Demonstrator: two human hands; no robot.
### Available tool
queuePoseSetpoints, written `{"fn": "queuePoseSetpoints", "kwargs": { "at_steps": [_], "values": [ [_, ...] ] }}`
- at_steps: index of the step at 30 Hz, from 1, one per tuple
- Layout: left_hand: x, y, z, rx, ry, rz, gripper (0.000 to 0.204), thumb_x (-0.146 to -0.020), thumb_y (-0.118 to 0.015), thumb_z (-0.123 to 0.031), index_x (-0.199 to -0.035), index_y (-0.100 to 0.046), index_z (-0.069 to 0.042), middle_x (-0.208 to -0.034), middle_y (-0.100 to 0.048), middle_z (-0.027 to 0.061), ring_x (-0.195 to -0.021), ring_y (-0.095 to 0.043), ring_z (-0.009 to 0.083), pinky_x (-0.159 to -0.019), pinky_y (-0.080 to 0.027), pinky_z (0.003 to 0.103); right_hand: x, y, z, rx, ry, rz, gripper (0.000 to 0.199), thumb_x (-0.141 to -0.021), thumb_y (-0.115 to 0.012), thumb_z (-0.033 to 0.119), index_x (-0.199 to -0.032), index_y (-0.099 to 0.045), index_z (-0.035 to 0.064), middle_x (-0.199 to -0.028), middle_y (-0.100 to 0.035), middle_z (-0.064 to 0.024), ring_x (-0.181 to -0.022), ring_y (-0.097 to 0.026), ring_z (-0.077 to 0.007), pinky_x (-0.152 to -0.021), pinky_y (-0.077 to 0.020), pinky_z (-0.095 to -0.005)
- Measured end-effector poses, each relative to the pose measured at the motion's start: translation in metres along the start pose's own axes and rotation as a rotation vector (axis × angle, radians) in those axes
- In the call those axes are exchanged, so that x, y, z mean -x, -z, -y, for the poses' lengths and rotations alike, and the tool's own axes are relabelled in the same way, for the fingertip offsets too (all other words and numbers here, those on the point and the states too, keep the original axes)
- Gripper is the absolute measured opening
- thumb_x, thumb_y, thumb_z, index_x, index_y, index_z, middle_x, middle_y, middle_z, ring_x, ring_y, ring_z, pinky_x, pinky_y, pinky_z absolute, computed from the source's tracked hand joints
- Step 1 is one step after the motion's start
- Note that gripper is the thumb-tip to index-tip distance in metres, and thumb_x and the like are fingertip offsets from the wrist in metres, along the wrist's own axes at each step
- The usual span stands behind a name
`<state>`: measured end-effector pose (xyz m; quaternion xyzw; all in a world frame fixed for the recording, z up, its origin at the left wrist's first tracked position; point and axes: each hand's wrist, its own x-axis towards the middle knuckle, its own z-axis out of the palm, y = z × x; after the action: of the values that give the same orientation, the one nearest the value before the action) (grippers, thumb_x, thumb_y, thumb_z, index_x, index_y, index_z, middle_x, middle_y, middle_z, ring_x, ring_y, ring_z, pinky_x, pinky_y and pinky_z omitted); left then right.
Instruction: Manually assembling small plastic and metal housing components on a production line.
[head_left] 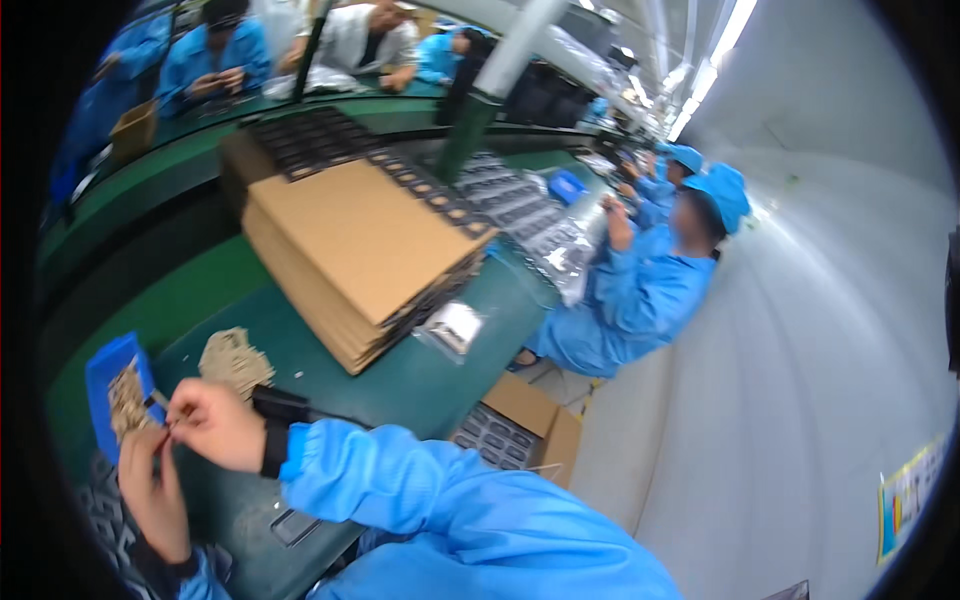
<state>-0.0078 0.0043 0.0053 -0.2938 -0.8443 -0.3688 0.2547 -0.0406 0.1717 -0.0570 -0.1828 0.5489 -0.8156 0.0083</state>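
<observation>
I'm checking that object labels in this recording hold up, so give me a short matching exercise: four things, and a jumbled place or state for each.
Column one
1. Blue bin
2. Loose tan pile
3. Cardboard stack
4. Open cardboard box

Column two
A. Lower than the green table, with dark parts inside
B. Heaped straight on the tabletop, uncontained
C. Many layers, with black gridded pieces along the far side
D. Close to the left hand and right hand, holding small tan pieces

Pairs: 1-D, 2-B, 3-C, 4-A
</observation>
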Motion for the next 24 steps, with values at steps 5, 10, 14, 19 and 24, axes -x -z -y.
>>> {"fn": "queuePoseSetpoints", "kwargs": {
  "at_steps": [5, 10, 14, 19, 24],
  "values": [
    [-0.005, -0.024, -0.001, 0.001, 0.078, 0.13, 0.007, -0.095, -0.055, 0.006, -0.099, -0.049, 0.003, -0.093, -0.048, 0.017, -0.086, -0.053, 0.0335, -0.078, -0.044, 0.038, 0.01, 0.013, 0.027, 0.132, 0.0, -0.071, 0.017, -0.087, -0.064, -0.013, -0.098, -0.059, -0.0005, -0.093, -0.069, -0.01, -0.085, -0.07, -0.0131, -0.072, -0.0577, -0.0266],
    [-0.002, -0.029, 0.006, -0.054, 0.089, 0.107, 0.003, -0.103, -0.044, 0.0, -0.104, -0.044, 0.002, -0.096, -0.043, 0.0196, -0.087, -0.049, 0.0369, -0.081, -0.043, 0.039, 0.009, 0.004, 0.033, 0.028, -0.064, -0.008, 0.022, -0.082, -0.067, -0.014, -0.099, -0.06, -0.0021, -0.093, -0.07, -0.0112, -0.082, -0.071, -0.0132, -0.07, -0.0582, -0.0264],
    [0.004, -0.017, 0.032, -0.012, 0.152, 0.146, 0.009, -0.105, -0.041, -0.003, -0.111, -0.046, 0.002, -0.097, -0.043, 0.0168, -0.09, -0.05, 0.0305, -0.086, -0.043, 0.035, 0.006, -0.005, 0.025, -0.195, -0.097, -0.001, 0.026, -0.081, -0.065, -0.016, -0.1, -0.058, -0.0012, -0.093, -0.068, -0.0099, -0.086, -0.071, -0.0136, -0.071, -0.0578, -0.0251],
    [0.018, -0.031, 0.044, -0.174, 0.048, -0.032, 0.016, -0.107, -0.038, -0.005, -0.119, -0.045, 0.003, -0.103, -0.047, 0.0149, -0.095, -0.05, 0.0261, -0.089, -0.042, 0.032, 0.011, -0.01, 0.015, -0.12, -0.104, 0.012, 0.027, -0.079, -0.068, -0.016, -0.099, -0.06, -0.0017, -0.098, -0.067, -0.0096, -0.089, -0.071, -0.0146, -0.074, -0.0594, -0.0268],
    [0.035, -0.009, 0.086, 0.188, 0.205, 0.136, 0.031, -0.108, -0.037, -0.005, -0.136, -0.043, 0.005, -0.124, -0.049, 0.0127, -0.113, -0.052, 0.0223, -0.101, -0.041, 0.031, 0.026, -0.027, 0.033, -0.118, 0.045, -0.029, 0.02, -0.074, -0.076, -0.014, -0.088, -0.067, -0.0029, -0.101, -0.067, -0.0126, -0.097, -0.07, -0.0191, -0.08, -0.0616, -0.0296]
  ]
}}
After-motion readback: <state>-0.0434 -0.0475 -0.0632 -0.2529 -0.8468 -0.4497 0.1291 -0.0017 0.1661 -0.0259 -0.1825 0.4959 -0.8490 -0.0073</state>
